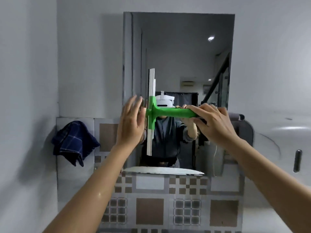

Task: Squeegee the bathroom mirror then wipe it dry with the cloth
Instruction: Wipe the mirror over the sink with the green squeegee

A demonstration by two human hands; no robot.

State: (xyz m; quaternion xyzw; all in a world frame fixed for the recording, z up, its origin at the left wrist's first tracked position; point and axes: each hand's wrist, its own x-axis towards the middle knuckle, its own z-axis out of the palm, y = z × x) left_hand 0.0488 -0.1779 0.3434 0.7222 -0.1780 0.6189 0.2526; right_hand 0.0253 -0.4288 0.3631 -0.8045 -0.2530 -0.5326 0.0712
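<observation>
The rectangular bathroom mirror (185, 56) hangs on the grey wall ahead. A green squeegee (170, 112) with a long white blade lies against the glass in the lower left part, its blade upright and its handle pointing right. My right hand (213, 121) is closed around the handle's end. My left hand (131, 121) is flat and open beside the blade's left side, fingers spread, near the mirror's left edge. A dark blue checked cloth (74, 142) hangs on the wall to the left of the mirror, apart from both hands.
Patterned brown and grey tiles (149, 211) cover the wall below the mirror. A white rounded fixture (286, 132) with a dark handle (297, 163) sits at the right. The plain grey side wall (28, 98) closes in on the left.
</observation>
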